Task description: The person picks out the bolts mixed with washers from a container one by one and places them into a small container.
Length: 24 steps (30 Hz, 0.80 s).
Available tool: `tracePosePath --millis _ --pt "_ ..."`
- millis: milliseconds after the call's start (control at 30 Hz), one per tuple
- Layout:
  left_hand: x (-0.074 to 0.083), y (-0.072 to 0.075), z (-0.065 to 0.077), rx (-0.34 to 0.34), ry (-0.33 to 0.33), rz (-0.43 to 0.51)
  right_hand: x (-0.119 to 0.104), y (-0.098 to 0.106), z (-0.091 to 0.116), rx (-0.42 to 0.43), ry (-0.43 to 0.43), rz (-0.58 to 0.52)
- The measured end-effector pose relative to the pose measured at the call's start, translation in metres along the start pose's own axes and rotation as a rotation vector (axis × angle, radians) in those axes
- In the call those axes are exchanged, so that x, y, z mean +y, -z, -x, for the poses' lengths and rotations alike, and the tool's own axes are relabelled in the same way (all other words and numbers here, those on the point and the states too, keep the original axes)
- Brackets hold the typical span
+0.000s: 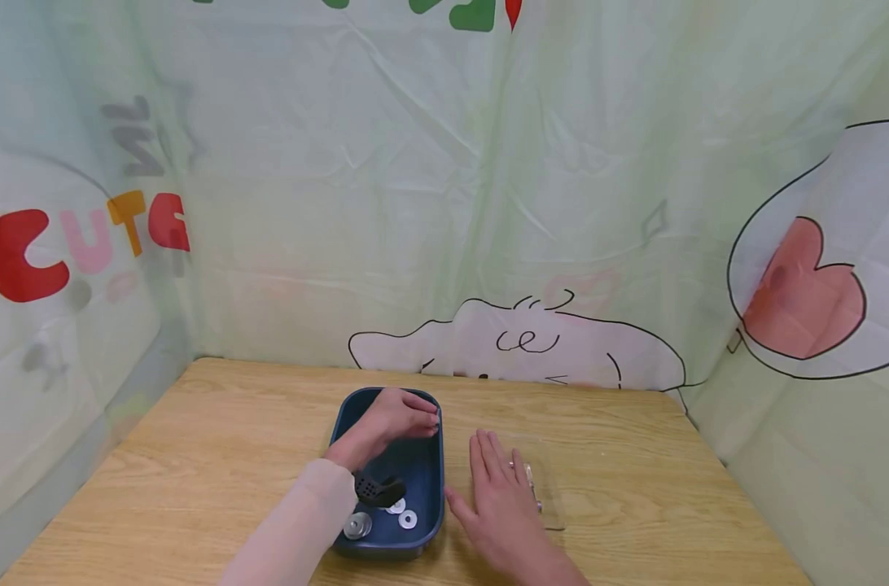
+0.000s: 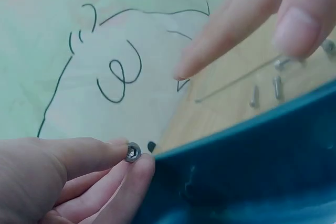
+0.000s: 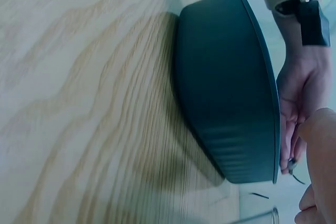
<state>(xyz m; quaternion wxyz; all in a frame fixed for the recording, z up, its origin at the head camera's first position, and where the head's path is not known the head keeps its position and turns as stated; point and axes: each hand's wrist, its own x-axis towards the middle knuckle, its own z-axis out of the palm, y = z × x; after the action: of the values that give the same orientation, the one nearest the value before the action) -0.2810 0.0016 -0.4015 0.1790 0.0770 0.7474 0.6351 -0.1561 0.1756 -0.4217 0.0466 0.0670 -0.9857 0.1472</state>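
Observation:
My left hand (image 1: 396, 417) is over the far part of a dark blue bin (image 1: 435, 496). Between its thumb and fingertips it pinches a small metal socket-head screw (image 2: 132, 152), whose hex recess shows in the left wrist view. To the right of the bin, my right hand (image 1: 505, 509) is held with its fingers stretched forward, partly covering a clear flat tray (image 1: 553, 492). Several small metal screws (image 2: 278, 87) lie beside the bin, below the right fingers. Whether the right hand touches the tray is unclear.
Inside the bin's near end lie several washers (image 1: 408, 519), with larger ones (image 1: 356, 526) at its near left corner. A black strap (image 1: 378, 490) is round my left wrist. The wooden table (image 1: 217, 456) ends at a printed curtain (image 1: 305, 203) behind and at both sides.

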Motion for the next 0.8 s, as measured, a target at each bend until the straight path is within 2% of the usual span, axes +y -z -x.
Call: tracePosePath --millis 333,567,800 --pt "0.013 -0.018 0.002 -0.055 -0.031 0.008 0.024 0.004 0.008 0.116 0.012 0.032" --pt "0.02 -0.034 0.003 -0.079 -0.029 0.015 0.042 0.007 0.015 0.106 -0.031 0.036" --pt "0.023 -0.048 0.002 -0.091 -0.031 -0.004 0.055 0.008 0.02 0.144 -0.041 0.037"
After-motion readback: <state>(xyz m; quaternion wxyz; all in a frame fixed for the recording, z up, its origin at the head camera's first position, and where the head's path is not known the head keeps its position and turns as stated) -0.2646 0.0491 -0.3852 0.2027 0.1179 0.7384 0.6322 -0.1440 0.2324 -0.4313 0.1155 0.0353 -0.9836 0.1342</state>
